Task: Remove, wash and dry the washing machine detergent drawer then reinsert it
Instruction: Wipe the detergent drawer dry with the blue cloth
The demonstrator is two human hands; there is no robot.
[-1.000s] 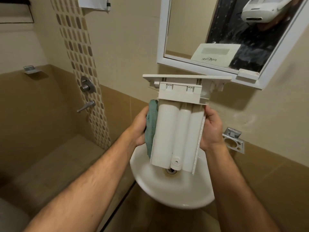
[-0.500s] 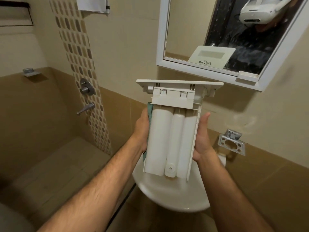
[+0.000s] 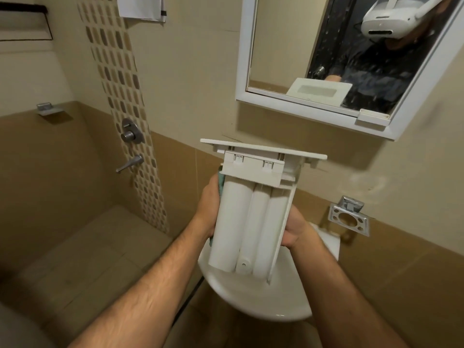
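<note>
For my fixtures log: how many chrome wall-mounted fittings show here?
4: a soap dish on the far left, a shower valve knob with a spout below it, and a toothbrush holder right of the sink. Others may be hidden.

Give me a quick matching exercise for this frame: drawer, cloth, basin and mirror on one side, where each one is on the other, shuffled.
Things:
1. drawer
2. cloth
3. basin
4. mirror

Places:
A. on the wall, upper right
B. held upright between both hands
C. below the drawer
D. between the left hand and the drawer's side

Pairs: 1-B, 2-D, 3-C, 4-A
</note>
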